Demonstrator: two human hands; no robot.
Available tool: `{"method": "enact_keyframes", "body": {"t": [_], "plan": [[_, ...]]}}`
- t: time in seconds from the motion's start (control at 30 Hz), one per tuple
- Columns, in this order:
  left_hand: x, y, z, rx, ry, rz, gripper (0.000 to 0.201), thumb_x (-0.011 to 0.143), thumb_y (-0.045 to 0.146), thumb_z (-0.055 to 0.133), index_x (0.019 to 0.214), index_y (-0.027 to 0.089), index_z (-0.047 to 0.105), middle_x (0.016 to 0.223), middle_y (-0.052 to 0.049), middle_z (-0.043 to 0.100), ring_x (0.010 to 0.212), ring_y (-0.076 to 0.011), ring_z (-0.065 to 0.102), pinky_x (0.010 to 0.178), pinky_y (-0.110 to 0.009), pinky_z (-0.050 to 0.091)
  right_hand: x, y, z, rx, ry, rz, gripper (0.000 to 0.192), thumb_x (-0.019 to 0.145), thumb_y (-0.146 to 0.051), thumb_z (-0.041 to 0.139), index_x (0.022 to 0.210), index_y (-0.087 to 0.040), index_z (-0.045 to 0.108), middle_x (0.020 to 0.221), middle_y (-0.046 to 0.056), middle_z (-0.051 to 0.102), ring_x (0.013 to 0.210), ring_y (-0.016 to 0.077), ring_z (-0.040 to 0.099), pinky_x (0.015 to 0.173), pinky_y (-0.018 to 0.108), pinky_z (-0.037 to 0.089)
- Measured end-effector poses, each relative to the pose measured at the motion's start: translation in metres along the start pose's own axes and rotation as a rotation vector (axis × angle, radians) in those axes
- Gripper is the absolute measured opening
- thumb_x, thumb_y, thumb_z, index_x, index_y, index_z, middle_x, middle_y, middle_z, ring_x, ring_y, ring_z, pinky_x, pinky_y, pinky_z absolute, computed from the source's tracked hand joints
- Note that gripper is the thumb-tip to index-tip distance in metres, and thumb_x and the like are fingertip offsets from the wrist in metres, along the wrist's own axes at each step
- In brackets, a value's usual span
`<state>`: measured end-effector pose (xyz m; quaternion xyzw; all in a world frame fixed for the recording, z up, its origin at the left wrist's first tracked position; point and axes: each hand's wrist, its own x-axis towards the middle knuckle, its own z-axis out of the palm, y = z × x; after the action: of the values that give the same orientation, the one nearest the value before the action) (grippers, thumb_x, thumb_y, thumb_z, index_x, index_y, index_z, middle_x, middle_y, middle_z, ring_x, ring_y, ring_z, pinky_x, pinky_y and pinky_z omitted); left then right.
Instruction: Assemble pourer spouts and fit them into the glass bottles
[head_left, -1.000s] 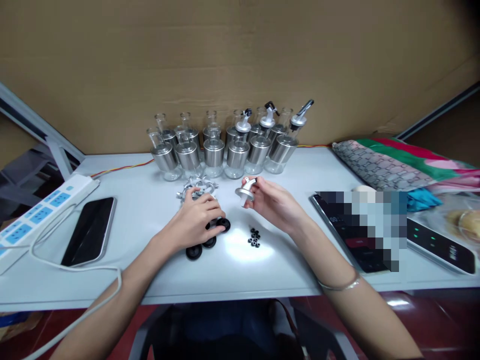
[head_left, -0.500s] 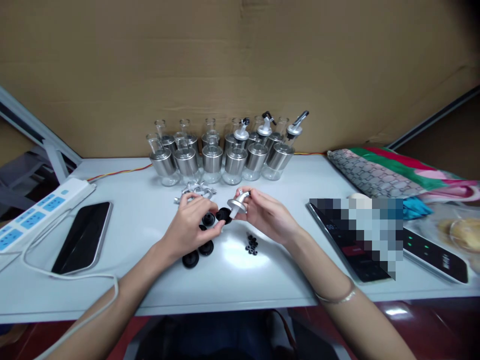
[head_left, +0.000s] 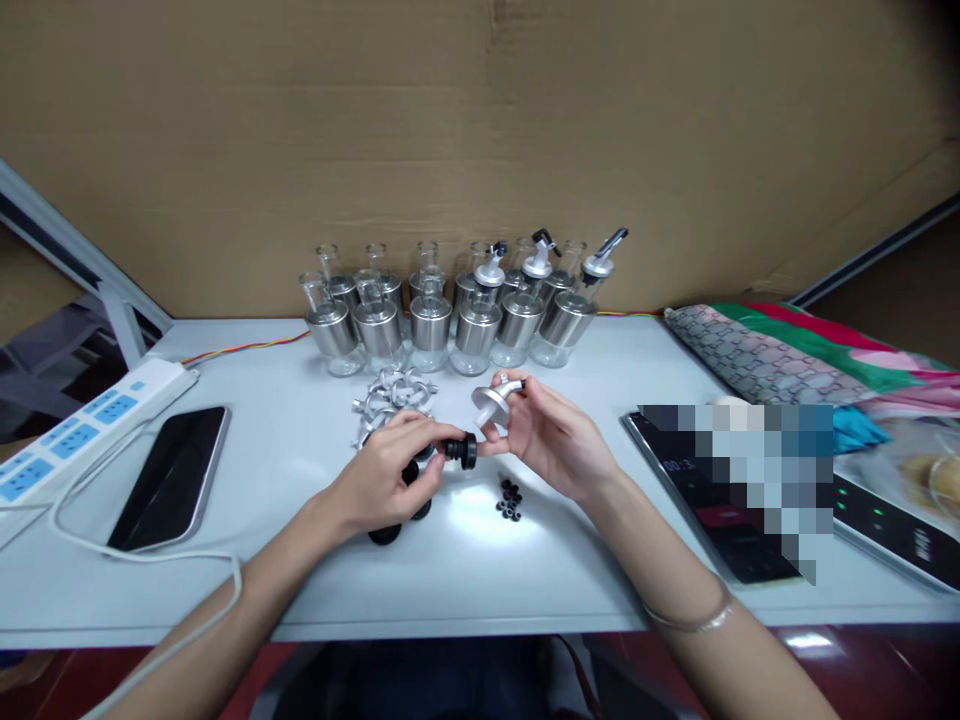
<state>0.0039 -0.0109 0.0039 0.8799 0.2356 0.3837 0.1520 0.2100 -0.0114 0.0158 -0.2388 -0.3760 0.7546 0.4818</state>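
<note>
Between the thumb and fingers of my left hand (head_left: 394, 470) is a black rubber stopper (head_left: 462, 451), its ribbed end toward the palm and its wide rim facing right. My right hand (head_left: 559, 435) pinches a silver pourer spout (head_left: 493, 402) by its curved neck, the flat disc and pale stem tilted down to the left. Stopper and spout are close together but apart; a right fingertip reaches the stopper's rim. Several more black stoppers (head_left: 384, 535) lie under my left hand, partly hidden. Beyond it is a pile of silver spouts (head_left: 394, 390). Small black caps (head_left: 510, 500) lie below my right hand.
Glass bottles with steel sleeves (head_left: 431, 325) stand in two rows at the back; three carry pourers. On the left are a phone (head_left: 171, 478), a power strip (head_left: 90, 430) and a white cable (head_left: 150, 552). A tablet-like device (head_left: 705, 500) and a patterned bag (head_left: 757, 350) lie right.
My left hand has turned the stopper so its wide rim faces right. The spout has come away from the stopper, slightly up and right. The whole view has shifted a little.
</note>
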Motion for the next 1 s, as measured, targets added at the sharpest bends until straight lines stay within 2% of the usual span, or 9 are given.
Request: {"method": "enact_keyframes", "body": {"t": [0.27,0.4,0.53,0.63,0.8,1.0], "plan": [[0.0004,-0.0028,0.0025,-0.011,-0.043,-0.002,0.012,0.091,0.017,0.05,0.1,0.015,0.058,0.086,-0.005,0.068,0.079,-0.0148,0.064,0.076,-0.028,0.05,0.0012,0.0006,-0.0005,-0.074,0.061,-0.016,0.02,0.086,-0.042,0.056,0.094,-0.023,0.057,0.077,-0.001,0.053,0.067,0.0119,0.058,0.06,0.029,0.056],[0.0,-0.003,0.0035,0.002,0.036,-0.005,0.007,0.088,0.017,0.053,0.095,0.016,0.057,0.083,-0.004,0.067,0.078,-0.0146,0.063,0.079,-0.029,0.05,0.0027,0.0002,0.0007,-0.096,0.094,-0.064,0.022,0.084,-0.044,0.059,0.092,-0.023,0.058,0.076,-0.002,0.053,0.066,0.0122,0.057,0.06,0.029,0.055],[-0.0012,-0.0026,0.0028,-0.02,0.159,-0.128,0.008,0.085,0.016,0.056,0.092,0.016,0.057,0.083,-0.003,0.067,0.078,-0.0138,0.063,0.073,-0.026,0.051,0.0036,-0.001,-0.0002,-0.155,0.145,-0.154,0.023,0.083,-0.045,0.06,0.091,-0.024,0.058,0.07,-0.003,0.051,0.063,0.0111,0.055,0.066,0.03,0.053],[-0.0018,-0.0022,0.0026,-0.133,0.207,-0.239,0.01,0.084,0.018,0.057,0.094,0.016,0.057,0.087,-0.004,0.066,0.079,-0.0132,0.064,0.073,-0.024,0.052,0.004,0.0006,-0.0015,-0.199,0.15,-0.146,0.023,0.083,-0.044,0.061,0.093,-0.023,0.057,0.071,-0.003,0.053,0.066,0.0116,0.055,0.071,0.03,0.051],[-0.0022,-0.0032,0.0044,-0.308,0.209,-0.346,0.014,0.085,0.026,0.061,0.095,0.016,0.058,0.091,-0.006,0.065,0.084,-0.0146,0.063,0.078,-0.027,0.052,0.0032,0.0045,-0.0011,-0.228,0.078,-0.096,0.025,0.081,-0.043,0.063,0.094,-0.022,0.058,0.075,-0.001,0.055,0.072,0.0126,0.055,0.075,0.031,0.049],[-0.0019,-0.0048,0.0064,-0.434,0.204,-0.407,0.018,0.087,0.033,0.06,0.095,0.017,0.055,0.093,-0.006,0.061,0.089,-0.0158,0.062,0.082,-0.029,0.052,0.0014,0.0034,0.0009,-0.154,0.013,-0.057,0.022,0.08,-0.04,0.065,0.092,-0.022,0.059,0.073,-0.002,0.056,0.072,0.0132,0.056,0.077,0.032,0.048]]}}
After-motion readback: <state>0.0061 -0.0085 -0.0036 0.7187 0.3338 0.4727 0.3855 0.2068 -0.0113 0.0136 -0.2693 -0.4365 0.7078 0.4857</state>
